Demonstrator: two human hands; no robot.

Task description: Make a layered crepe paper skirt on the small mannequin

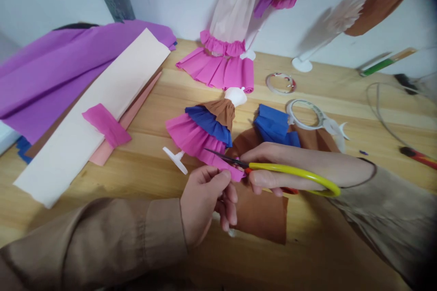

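My left hand is closed, its thumb and forefinger pinching a pink crepe paper strip. My right hand grips scissors with yellow handles, the dark blades pointing left, just above the strip. Whether the blades touch the paper is hard to tell. Just beyond lies a miniature dress form, tipped over, with a layered paper skirt in brown, blue and pink. Its white stand sticks out at the lower left. A brown paper piece lies beneath my hands.
Purple paper and a cream paper strip cover the left, with a small pink piece on top. Tape rolls and folded blue paper lie right of the skirt. Paper-dressed figures stand against the wall.
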